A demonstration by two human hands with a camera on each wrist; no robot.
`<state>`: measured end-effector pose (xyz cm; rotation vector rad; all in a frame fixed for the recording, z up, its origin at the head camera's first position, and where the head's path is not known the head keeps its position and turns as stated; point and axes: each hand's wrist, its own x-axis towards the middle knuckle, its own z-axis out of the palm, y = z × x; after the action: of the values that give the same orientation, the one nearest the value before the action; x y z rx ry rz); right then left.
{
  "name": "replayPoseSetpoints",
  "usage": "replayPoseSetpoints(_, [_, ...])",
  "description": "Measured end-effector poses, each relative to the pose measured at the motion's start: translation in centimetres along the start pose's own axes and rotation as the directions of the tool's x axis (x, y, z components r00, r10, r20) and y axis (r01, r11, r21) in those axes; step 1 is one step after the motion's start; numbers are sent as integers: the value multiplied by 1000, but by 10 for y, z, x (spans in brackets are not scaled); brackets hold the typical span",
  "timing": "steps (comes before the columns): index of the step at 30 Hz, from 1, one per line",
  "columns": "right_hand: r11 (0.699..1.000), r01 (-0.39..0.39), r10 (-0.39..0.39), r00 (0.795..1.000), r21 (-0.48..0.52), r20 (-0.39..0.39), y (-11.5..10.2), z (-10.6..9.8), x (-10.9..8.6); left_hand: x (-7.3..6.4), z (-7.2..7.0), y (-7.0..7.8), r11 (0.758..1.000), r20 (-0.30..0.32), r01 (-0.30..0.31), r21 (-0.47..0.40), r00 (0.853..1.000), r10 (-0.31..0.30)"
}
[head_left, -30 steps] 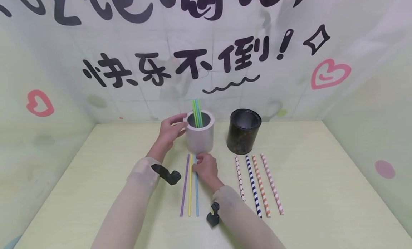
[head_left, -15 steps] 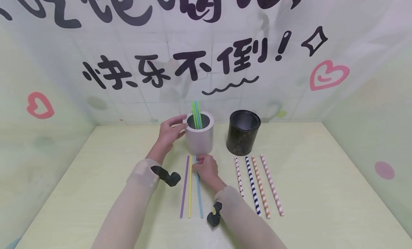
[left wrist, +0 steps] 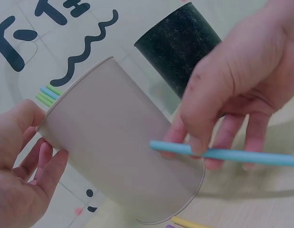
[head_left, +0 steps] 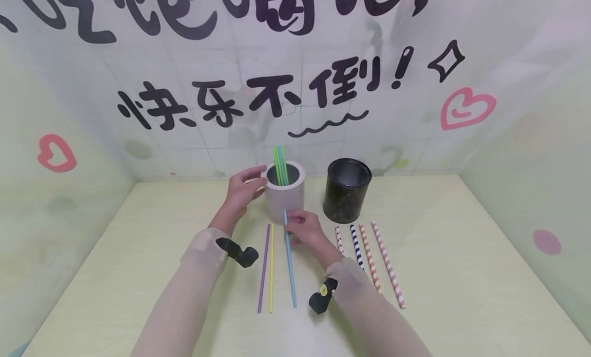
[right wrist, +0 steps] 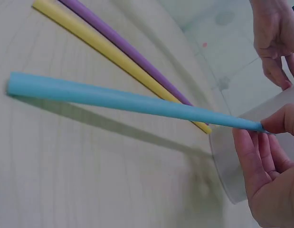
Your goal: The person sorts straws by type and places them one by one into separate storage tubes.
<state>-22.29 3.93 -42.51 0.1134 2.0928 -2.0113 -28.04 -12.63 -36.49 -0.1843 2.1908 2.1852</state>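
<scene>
Pinching the blue straw [head_left: 290, 264] near its top, in front of the pale cup [head_left: 284, 200] your spread left hand [head_left: 242, 191] touches, your right hand [head_left: 307, 227] should find it light, stiff, crushable: squeeze gently there.

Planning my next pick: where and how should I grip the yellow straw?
Probably pinch the yellow straw across its near half, coming from the right: it lies flat, and the purple straw on its left crowds closest at the far end.

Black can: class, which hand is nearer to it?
Right hand: in front and left of the black can. The left hand is farther, beyond the pale cup from it.
</scene>
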Motion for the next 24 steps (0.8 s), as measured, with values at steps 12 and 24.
replayPoseSetpoints(12, [985,164,-163,986,50,-16,-33,-11,-6,0,1,-1,1000,8,1,-1,1000,-1])
replayPoseSetpoints(24, [974,226,-224,973,20,-63,-70,-34,-7,1,-1,-1,1000,10,1,9,1000,-1])
